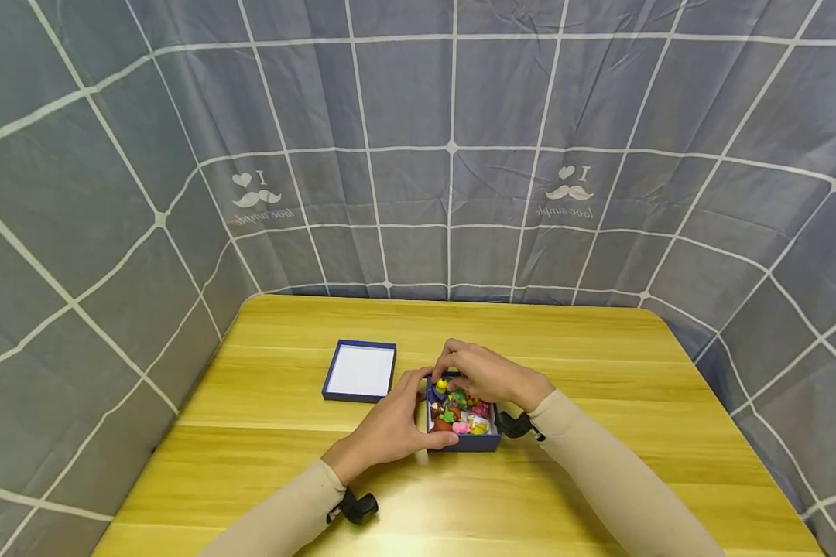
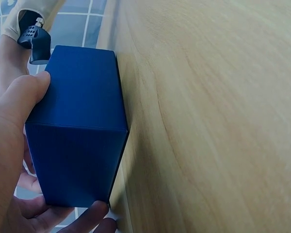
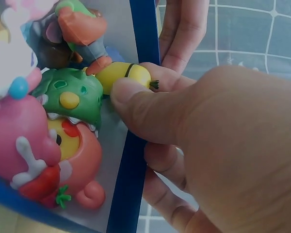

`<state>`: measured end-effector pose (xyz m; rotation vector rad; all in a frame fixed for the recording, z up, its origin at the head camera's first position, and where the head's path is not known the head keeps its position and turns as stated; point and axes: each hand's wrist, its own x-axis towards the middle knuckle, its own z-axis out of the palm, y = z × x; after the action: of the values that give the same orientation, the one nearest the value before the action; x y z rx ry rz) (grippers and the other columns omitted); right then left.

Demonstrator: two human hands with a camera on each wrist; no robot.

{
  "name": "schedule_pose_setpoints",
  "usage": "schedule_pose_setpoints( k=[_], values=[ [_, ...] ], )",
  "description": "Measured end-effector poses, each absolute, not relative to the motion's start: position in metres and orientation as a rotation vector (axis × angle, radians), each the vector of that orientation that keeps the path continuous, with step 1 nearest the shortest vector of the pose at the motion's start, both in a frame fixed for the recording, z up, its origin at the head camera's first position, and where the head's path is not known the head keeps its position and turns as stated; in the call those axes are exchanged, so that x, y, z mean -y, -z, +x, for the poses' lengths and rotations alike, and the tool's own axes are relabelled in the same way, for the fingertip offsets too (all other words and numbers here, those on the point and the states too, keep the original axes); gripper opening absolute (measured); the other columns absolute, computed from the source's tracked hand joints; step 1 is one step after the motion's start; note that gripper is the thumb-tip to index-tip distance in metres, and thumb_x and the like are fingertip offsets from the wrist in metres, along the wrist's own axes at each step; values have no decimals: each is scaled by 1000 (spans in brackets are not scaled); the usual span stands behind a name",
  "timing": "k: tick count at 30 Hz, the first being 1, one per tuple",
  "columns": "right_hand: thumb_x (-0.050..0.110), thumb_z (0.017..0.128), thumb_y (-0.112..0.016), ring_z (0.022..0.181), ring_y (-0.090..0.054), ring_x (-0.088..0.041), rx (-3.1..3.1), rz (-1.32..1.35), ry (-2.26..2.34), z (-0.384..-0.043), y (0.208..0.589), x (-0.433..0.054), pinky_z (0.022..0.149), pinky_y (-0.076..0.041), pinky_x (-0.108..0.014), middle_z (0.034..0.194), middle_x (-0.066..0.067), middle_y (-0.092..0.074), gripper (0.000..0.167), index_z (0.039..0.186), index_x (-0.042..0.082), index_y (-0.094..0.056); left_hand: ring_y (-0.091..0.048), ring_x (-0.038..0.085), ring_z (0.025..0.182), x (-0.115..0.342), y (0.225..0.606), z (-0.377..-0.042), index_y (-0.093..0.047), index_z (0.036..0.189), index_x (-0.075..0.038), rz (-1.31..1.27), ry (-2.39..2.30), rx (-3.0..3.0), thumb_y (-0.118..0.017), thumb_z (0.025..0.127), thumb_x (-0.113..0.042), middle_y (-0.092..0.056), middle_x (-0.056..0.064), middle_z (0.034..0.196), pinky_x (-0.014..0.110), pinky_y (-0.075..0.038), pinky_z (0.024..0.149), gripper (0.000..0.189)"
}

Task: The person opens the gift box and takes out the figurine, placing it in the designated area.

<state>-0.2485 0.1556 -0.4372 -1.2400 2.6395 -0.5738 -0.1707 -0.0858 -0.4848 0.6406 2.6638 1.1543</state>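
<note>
A blue box [image 1: 475, 443] full of small colourful toy figures stands on the table. My left hand [image 1: 388, 427] grips it from the left, its thumb on the near wall and its fingers around the far corner. The left wrist view shows the box's plain blue sides [image 2: 82, 92]. Over the far left part of the box, my right hand [image 1: 489, 374] pinches a yellow toy figure [image 3: 117, 75] with a black band around it. Beside that figure lie a green dinosaur-hooded figure [image 3: 70, 92] and an orange-brown one [image 3: 82, 26]; its lower part is hidden.
A blue box lid [image 1: 359, 371] lies left of the box, its white inside facing up. Both stand on a yellow wood-grain table [image 1: 571, 340]. A grey curtain [image 1: 404, 186] with white grid lines hangs behind and along the sides. Black cameras [image 1: 358, 508] sit on both wrists.
</note>
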Motion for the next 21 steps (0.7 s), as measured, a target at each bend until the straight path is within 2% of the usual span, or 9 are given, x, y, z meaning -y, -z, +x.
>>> schedule_pose_setpoints(
  k=[14, 21],
  values=[
    [9, 115, -73, 120, -75, -18, -2654, -1231, 582, -244, 438, -158, 110, -66, -40, 132, -5, -72, 22, 136, 13, -80, -70, 32, 144, 87, 486, -171, -34, 182, -13, 653, -1146, -2671, -92, 93, -69, -48, 13, 179, 57, -60, 120, 120],
    [11, 116, -71, 123, -76, -21, -2669, -1255, 612, -242, 439, -159, 111, -66, -42, 135, -8, -72, 21, 136, 8, -76, -72, 29, 139, 87, 486, -173, -35, 182, -14, 651, -1153, -2678, -93, 92, -69, -50, 11, 176, 56, -61, 117, 120]
  ],
)
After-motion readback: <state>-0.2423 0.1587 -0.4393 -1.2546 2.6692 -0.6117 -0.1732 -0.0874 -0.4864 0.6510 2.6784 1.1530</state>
